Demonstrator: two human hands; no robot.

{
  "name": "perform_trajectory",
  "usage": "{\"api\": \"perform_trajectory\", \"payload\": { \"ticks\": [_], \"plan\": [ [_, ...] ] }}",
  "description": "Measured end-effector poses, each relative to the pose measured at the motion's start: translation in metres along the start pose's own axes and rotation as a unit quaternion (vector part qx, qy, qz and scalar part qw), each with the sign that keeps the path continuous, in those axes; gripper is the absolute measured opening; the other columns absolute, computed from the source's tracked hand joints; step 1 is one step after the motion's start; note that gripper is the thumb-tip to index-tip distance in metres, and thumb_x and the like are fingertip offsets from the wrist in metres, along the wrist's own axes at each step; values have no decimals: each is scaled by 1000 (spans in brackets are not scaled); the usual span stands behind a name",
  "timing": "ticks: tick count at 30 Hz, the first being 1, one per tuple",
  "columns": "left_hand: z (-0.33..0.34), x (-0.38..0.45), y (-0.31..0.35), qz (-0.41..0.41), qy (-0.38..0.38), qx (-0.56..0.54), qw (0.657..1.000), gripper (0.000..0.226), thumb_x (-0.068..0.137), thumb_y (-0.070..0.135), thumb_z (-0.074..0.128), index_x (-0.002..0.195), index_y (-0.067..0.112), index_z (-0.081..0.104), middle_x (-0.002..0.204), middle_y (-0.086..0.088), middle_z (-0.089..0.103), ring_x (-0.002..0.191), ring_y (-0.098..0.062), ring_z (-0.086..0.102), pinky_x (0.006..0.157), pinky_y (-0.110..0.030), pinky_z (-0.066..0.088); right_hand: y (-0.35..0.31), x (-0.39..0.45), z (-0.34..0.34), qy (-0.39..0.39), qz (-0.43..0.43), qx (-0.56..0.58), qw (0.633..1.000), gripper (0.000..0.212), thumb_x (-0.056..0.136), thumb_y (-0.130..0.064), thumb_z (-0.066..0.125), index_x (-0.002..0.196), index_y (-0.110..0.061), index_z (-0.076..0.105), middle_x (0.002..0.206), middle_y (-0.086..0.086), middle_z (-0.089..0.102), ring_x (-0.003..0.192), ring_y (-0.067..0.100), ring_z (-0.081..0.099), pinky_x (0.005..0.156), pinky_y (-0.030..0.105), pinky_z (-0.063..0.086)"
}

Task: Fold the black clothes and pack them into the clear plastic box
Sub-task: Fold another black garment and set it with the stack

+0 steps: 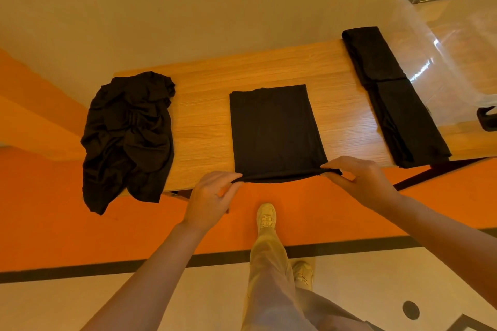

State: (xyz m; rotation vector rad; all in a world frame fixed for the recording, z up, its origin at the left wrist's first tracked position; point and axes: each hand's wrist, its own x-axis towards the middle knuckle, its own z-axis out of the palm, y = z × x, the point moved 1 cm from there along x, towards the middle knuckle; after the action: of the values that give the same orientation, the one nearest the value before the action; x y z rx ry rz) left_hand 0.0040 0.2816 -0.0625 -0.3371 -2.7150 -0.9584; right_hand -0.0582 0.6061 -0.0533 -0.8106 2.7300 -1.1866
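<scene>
A wooden table (204,105) stands against a pale wall, with an orange floor (67,217) below its near edge.

At the table's centre lies a black garment (274,129), folded into a flat rectangle. Its near edge sits at the near edge of the table and is lifted slightly off the surface.

The left hand (209,199) pinches the near left corner of this garment, fingers narrowed and closed on the cloth. The right hand (360,180) pinches the near right corner in the same way, thumb and fingers closed on the hem. Both forearms reach in from the near side.

On the left end of the table rests a crumpled pile of black clothes (129,137), unfolded, with part of it hanging over the near edge.

Toward the right end lie two folded black pieces (390,94), set end to end in a line running from far to near. The nearest end overhangs the table edge.

The clear plastic box (457,45) stands at the far right of the table, just beside the two folded pieces. No clothing is visible inside it. A dark latch shows on its near side and another on its far side.

The person's trouser legs and light shoes (266,216) show below, on the floor.
</scene>
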Motion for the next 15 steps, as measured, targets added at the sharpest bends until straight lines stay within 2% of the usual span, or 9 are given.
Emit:
{"api": "perform_trajectory", "payload": {
  "ticks": [3, 4, 6, 7, 11, 15],
  "plan": [
    [-5, 10, 7, -130, 30, -88, 987, 16, 88, 19, 69, 104, 18, 70, 98, 3, 70, 95, 1, 63, 82, -13, 49, -2, 6, -2, 26, 128, 112, 985, 25, 84, -10, 68, 101, -29, 65, 95, -9, 68, 91, -1, 64, 81, 12, 50],
    [-7, 16, 9, -171, 28, -111, 979, 16, 87, 17, 68, 103, 20, 69, 96, 7, 68, 94, 6, 61, 81, -8, 46, -2, 9, -3, 33, 161, 138, 977, 25, 85, -11, 68, 100, -30, 65, 94, -8, 68, 91, 0, 64, 81, 12, 50],
    [-7, 28, 12, -223, 17, -136, 965, 15, 88, 17, 67, 103, 21, 69, 93, 15, 65, 92, 13, 58, 78, -3, 43, -1, 19, -3, 44, 212, 182, 959, 21, 85, -12, 67, 98, -29, 66, 94, -3, 70, 88, 6, 66, 79, 19, 53],
    [-7, 34, 12, -241, 16, -144, 960, 15, 89, 18, 67, 103, 21, 68, 93, 18, 64, 91, 14, 57, 77, -2, 42, -1, 26, -3, 53, 233, 199, 950, 19, 86, -13, 67, 97, -28, 67, 94, -2, 70, 88, 8, 67, 78, 22, 54],
    [-2, 61, 3, -277, 32, -138, 950, 11, 90, 22, 65, 101, 22, 68, 88, 18, 62, 83, 12, 57, 71, -1, 42, 3, 60, -6, 79, 296, 233, 923, 12, 88, -16, 66, 99, -21, 68, 92, -3, 71, 88, 4, 66, 70, 15, 53],
    [9, 87, -11, -284, 32, -77, 955, 14, 92, 24, 63, 102, 17, 69, 81, 10, 63, 72, 1, 57, 62, -7, 43, 16, 90, -2, 77, 343, 230, 907, 9, 88, -20, 67, 97, -19, 68, 94, 0, 70, 92, 12, 66, 82, 30, 55]
  ]
}}
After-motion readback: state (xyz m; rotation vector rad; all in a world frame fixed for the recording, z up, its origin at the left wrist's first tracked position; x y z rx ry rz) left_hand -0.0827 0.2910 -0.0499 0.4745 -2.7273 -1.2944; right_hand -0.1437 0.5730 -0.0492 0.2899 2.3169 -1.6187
